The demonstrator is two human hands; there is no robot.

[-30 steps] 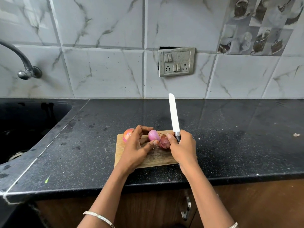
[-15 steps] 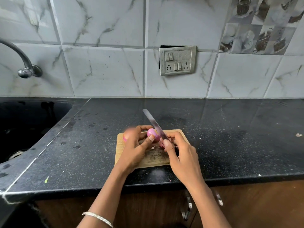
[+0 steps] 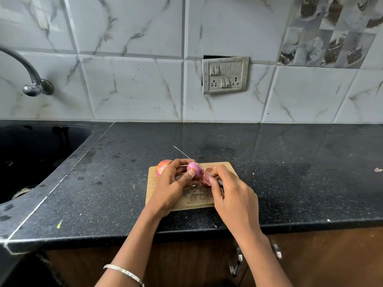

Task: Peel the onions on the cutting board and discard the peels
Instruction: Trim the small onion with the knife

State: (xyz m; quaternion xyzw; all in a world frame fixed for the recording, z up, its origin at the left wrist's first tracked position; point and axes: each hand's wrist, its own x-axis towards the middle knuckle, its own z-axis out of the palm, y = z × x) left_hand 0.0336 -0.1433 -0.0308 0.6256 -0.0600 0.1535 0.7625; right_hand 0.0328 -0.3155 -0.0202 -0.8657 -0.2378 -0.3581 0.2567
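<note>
The left hand (image 3: 174, 183) holds a shiny pink peeled onion (image 3: 194, 169) over the light wooden cutting board (image 3: 186, 200). The right hand (image 3: 230, 193) grips a thin silver knife (image 3: 187, 157), whose blade lies across the onion, pointing to ten o'clock. An unpeeled orange-red onion (image 3: 162, 165) waits at nine o'clock, nearer the left hand.

The knife (image 3: 186, 157) is tipping from upright down to a flat, edge-on slant across the onion (image 3: 195, 169). The right hand (image 3: 232, 195) is rolling over with it, knuckles turning upward.
</note>
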